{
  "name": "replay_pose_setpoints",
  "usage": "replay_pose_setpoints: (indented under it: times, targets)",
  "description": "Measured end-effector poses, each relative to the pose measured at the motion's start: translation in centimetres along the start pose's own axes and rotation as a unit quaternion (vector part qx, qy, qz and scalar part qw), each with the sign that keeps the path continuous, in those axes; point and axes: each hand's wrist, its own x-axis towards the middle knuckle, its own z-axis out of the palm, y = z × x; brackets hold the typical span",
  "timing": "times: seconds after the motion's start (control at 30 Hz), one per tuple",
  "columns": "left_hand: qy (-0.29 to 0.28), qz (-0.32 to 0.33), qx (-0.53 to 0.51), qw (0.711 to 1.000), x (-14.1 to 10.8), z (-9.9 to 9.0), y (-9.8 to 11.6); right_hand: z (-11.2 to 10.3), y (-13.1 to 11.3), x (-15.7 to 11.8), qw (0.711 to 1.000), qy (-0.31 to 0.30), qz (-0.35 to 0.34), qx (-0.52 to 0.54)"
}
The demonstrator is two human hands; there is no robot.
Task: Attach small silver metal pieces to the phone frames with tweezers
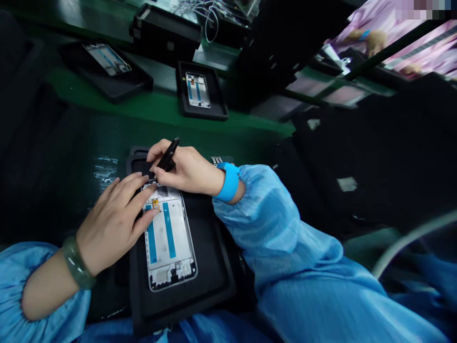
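the top end of a phone frame [169, 243] is hidden beneath the left hand [112, 224] and right hand [187, 169]. the lower tip of a black pen-like tool [168, 155] is lost in the right hand's grip. thin wires [207, 16] are cut off by the top edge, and the top right corner is pixelated.

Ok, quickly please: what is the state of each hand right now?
Left hand: open, fingers spread on the phone frame, holding nothing.
Right hand: closed, pinching a black pen-like tool.
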Motion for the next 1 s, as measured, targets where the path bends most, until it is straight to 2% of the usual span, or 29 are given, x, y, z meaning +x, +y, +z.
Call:
replay_pose_setpoints:
  times: [0.2,0.37,0.43,0.6,1.0]
  targets:
    - [-0.002,-0.001,0.003,1.0,0.0,-0.1,0.0,0.8,-1.2,-0.7,0.999,0.013,0.008,-0.049]
    - [-0.016,0.004,-0.01,1.0,-0.1,-0.2,-0.1,1.1,0.4,-1.8,0.992,0.103,0.049,0.046]
    - [-0.017,0.004,-0.013,1.0,-0.1,-0.2,-0.1,1.2,1.0,-2.1,0.987,0.12,0.067,0.081]
    - [-0.021,-0.001,-0.02,1.0,-0.1,-0.3,-0.1,1.5,1.0,-2.2,0.986,0.113,0.066,0.105]
    - [-0.022,-0.002,-0.026,0.999,0.0,-0.3,-0.2,1.6,0.5,-2.2,0.99,0.12,0.026,0.067]
